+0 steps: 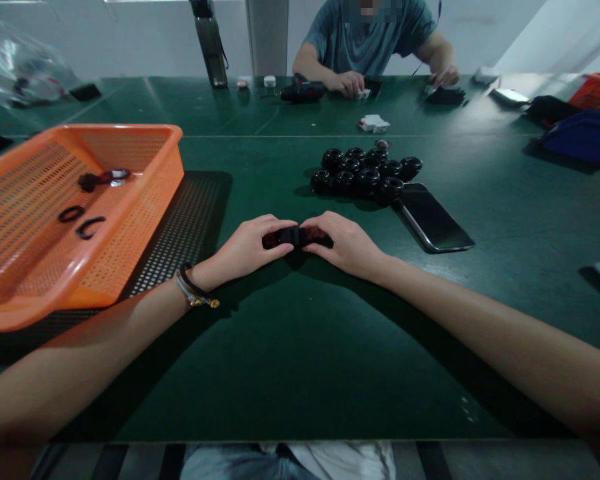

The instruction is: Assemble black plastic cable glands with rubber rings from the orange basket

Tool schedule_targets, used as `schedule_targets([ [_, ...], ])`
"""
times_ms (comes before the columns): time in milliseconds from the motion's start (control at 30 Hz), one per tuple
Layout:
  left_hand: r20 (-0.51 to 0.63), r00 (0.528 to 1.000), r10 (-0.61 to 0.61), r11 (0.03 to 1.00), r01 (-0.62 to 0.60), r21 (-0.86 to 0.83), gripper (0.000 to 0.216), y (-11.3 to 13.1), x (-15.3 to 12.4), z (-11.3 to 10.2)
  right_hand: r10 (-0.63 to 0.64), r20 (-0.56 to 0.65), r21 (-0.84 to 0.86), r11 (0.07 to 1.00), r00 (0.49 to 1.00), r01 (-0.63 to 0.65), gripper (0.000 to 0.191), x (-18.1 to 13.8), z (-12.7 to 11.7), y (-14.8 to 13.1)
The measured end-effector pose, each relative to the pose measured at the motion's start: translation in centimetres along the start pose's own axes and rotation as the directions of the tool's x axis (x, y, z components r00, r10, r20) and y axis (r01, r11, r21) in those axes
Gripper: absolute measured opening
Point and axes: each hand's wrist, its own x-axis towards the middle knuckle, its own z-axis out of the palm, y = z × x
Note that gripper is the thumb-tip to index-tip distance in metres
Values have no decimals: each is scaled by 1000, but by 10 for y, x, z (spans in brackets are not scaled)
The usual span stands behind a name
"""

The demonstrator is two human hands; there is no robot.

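Both my hands meet over the middle of the green table [300,347]. Between them is a small black part [294,236], gripped at its left end by the thumb and fingers of my left hand [253,245]. My right hand [344,241] pinches the right end of the same part. Its exact kind cannot be made out, since the fingers cover much of it. Just beyond my right hand stands a cluster of several round black parts with ring-shaped tops [367,179]. A dark-screened phone [435,217] lies beside that cluster, touching or nearly touching it.
An orange perforated basket [150,193] at left holds black rings and a cable-like piece. Across the table a person in a teal shirt [367,47] handles small items beside a power drill [303,90]. A dark bottle [210,47] and a blue bin [585,137] stand farther off.
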Motion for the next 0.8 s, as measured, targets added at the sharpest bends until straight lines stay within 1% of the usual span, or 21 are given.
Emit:
schedule_targets([
  [233, -4, 1000, 3, 1000, -3, -3, 38, -1, 0, 0, 11, 0, -12, 1000, 1000, -11, 21, 0, 0, 0],
  [800, -5, 1000, -2, 1000, 2, -5, 38, 0, 0, 1, 52, 63, -38, 998, 997, -50, 23, 3, -2, -2],
])
